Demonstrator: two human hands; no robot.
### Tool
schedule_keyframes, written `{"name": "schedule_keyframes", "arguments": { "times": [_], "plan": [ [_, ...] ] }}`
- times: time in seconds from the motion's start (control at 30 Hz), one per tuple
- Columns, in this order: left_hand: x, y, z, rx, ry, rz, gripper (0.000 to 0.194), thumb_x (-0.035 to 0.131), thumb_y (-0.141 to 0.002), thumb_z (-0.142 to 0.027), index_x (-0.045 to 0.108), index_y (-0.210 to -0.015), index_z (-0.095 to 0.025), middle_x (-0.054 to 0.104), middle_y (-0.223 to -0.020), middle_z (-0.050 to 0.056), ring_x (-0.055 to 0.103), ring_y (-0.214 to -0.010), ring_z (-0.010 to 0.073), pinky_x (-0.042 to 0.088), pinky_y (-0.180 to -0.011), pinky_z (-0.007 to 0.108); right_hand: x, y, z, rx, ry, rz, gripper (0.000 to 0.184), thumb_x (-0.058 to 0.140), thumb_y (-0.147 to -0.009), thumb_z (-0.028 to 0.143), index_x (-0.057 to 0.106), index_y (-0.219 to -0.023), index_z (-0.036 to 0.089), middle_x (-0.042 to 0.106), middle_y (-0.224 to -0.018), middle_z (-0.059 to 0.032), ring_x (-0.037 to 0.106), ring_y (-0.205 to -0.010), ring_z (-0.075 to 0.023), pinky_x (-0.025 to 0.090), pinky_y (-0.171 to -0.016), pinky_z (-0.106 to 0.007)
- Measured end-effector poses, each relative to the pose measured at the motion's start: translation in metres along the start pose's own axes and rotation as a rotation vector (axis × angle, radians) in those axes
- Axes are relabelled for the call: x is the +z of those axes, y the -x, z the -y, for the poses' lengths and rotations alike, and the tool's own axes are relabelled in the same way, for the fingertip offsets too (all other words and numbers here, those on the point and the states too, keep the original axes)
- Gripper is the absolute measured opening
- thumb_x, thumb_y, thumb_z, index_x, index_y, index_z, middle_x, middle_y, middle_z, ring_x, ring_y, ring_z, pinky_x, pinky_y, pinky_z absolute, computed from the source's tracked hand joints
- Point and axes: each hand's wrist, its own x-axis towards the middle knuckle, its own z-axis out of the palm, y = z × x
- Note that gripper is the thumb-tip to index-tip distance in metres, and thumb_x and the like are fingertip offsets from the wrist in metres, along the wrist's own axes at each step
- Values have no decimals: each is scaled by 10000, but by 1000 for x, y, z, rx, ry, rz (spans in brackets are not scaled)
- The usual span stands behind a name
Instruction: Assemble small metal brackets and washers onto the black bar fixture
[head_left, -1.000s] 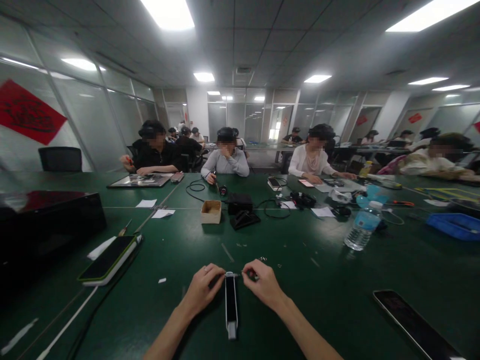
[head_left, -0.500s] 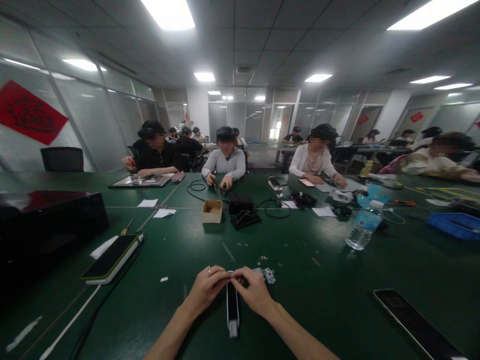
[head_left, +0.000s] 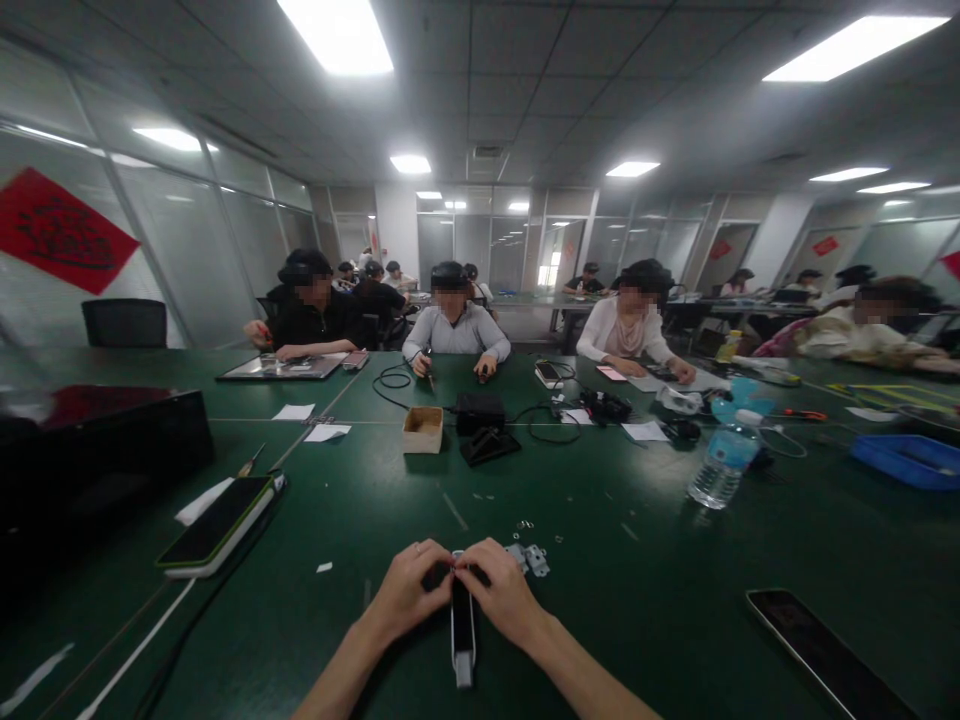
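Observation:
A narrow black device with a white rim (head_left: 463, 622) lies lengthwise on the green table in front of me, its pale grey end piece pointing my way. Over its far end, my left hand (head_left: 415, 583) and my right hand (head_left: 495, 583) meet with thumbs and fingers pinched together. What the fingertips pinch is too small and too covered to make out. Just beyond my right hand lie grey metal brackets (head_left: 535, 560). Several tiny rings (head_left: 524, 525) are scattered a little farther off.
A phone on a white base (head_left: 217, 525) with cables lies left, another phone (head_left: 829, 650) right. A water bottle (head_left: 724, 462) stands right of centre. Ahead are a small cardboard box (head_left: 423, 432) and a black box (head_left: 481, 411). Co-workers sit across the table.
My hands remain at the device's far end, with the left fingers and thumb bowed farther apart behind the tips. The co-worker opposite has moved a hand outward. The view has tilted slightly.

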Motion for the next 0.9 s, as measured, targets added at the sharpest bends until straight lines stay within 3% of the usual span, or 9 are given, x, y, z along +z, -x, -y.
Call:
{"name": "schedule_keyframes", "arguments": {
  "times": [0.33, 0.5, 0.9],
  "plan": [
    [-15, 1, 12, -242, -79, 122, 86, 533, -800, -219, 610, -817, -185, 622, -788, 12, 563, -695, 150, 435, -633, 242, -34, -2, -8, 71, 190, 112, 137, 535, -846, 148, 646, -916, 191, 658, -908, -51, 591, -865, -200, 488, -771, -344],
    [-9, 3, 16, -265, -81, 141, 101, 525, -806, -217, 619, -835, -191, 629, -805, 11, 573, -715, 159, 437, -640, 249, -33, -2, -7, 118, 236, 198, 179, 544, -832, 144, 661, -948, 213, 655, -947, -51, 579, -889, -217, 485, -775, -366],
    [-8, 3, 19, -259, -86, 138, 123, 517, -826, -226, 632, -858, -198, 648, -825, 16, 592, -724, 160, 443, -656, 245, -25, -1, -13, 146, 165, 177, 187, 546, -822, 97, 664, -912, 211, 664, -897, -33, 580, -870, -204, 474, -758, -331]
  ]
}}
